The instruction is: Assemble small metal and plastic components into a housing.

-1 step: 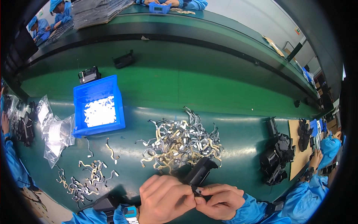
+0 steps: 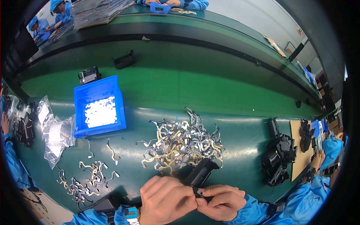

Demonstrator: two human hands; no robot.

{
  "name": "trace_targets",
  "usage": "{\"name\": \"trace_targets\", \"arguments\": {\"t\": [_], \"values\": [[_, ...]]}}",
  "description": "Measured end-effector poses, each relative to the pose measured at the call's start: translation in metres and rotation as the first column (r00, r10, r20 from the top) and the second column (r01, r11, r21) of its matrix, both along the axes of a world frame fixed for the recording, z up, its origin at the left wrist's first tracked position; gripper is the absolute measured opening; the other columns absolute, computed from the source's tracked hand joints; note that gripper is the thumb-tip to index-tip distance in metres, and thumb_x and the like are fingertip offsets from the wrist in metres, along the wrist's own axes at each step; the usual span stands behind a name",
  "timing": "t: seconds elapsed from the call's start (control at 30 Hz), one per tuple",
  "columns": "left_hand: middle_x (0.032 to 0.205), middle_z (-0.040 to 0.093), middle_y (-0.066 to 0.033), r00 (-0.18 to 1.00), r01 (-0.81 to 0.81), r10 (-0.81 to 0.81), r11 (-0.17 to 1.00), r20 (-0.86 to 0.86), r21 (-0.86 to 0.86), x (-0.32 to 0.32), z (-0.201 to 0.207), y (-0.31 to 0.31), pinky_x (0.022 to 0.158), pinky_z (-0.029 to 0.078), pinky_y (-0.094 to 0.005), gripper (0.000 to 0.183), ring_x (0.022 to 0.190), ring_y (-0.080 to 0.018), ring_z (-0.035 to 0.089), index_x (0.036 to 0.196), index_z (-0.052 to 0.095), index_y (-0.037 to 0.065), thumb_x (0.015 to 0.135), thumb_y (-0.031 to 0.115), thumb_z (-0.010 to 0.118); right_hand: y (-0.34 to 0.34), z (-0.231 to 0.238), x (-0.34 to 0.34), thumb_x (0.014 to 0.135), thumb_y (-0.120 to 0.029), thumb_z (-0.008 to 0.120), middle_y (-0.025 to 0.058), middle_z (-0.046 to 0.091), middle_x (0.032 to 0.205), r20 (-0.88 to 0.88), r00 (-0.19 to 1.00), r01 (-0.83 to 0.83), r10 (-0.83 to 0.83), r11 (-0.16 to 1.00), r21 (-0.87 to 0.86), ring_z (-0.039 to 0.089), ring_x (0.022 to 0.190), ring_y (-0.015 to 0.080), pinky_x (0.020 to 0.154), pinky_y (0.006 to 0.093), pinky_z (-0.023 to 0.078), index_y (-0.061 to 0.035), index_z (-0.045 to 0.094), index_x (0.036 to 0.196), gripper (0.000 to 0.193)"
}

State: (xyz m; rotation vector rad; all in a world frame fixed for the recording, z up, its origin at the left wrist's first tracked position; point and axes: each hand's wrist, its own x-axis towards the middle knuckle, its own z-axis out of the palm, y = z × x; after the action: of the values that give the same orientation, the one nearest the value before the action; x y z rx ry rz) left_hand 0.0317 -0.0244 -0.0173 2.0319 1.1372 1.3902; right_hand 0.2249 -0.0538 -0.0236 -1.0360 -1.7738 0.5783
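Head view: a black housing is pinched between left hand and right hand. It seems light, stiff, best edge-held.

At left, an open blue bin contains many small white pieces; crumpled clear plastic bags lie just beside it. Beyond runs a long green surface. At right, a brown cardboard sheet lies flat near a co-worker's blue sleeve. Far side: a small blue box and, upper left, a grey sheet-like stack.
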Motion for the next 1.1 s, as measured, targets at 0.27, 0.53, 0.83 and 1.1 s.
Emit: {"name": "trace_targets", "arguments": {"t": [0.27,0.53,0.83,1.1], "values": [[0.077,0.062,-0.0051,0.997,0.008,0.001,0.994,-0.08,0.106,-0.002,0.002,0.0,0.063,0.048,-0.0373,0.019,0.071,-0.0268,0.065,0.088,0.067,0.01,0.077,0.008,0.081,0.0,0.001,0.003,0.071,-0.002,0.096,0.0156,0.076,0.089,-0.054,0.997,-0.048,0.047,0.999,-0.015,0.08,0.078,0.0277,0.066,0.0341,0.067,-0.0076,0.058,0.078,0.039],[0.079,0.064,-0.0047,0.997,0.003,0.008,0.988,-0.073,0.154,-0.005,0.003,-0.002,0.064,0.048,-0.0376,0.019,0.074,-0.0271,0.067,0.09,0.069,0.009,0.076,0.008,0.081,0.0,0.001,0.007,0.073,-0.002,0.095,0.016,0.074,0.091,-0.007,0.993,-0.122,0.122,0.992,0.02,0.079,0.083,0.0285,0.071,0.0355,0.066,-0.007,0.057,0.088,0.042],[0.079,0.065,-0.0039,0.997,0.005,0.009,0.983,-0.078,0.181,-0.005,0.003,-0.002,0.065,0.049,-0.0362,0.016,0.074,-0.026,0.067,0.088,0.069,0.009,0.077,0.008,0.081,0.008,0.02,-0.004,0.076,0.005,0.091,0.0214,0.075,0.096,-0.126,0.98,-0.153,0.154,0.988,0.02,0.078,0.085,0.0322,0.074,0.0389,0.064,-0.0041,0.058,0.083,0.035],[0.08,0.063,-0.0044,0.992,-0.004,0.039,0.956,-0.116,0.293,-0.006,0.003,-0.002,0.064,0.05,-0.0366,0.012,0.074,-0.0261,0.066,0.089,0.07,0.007,0.082,0.012,0.079,0.004,0.018,-0.002,0.078,0.005,0.089,0.0203,0.073,0.094,-0.123,0.98,-0.157,0.157,0.988,0.009,0.078,0.085,0.0306,0.075,0.0386,0.064,-0.0038,0.058,0.084,0.033]]}}
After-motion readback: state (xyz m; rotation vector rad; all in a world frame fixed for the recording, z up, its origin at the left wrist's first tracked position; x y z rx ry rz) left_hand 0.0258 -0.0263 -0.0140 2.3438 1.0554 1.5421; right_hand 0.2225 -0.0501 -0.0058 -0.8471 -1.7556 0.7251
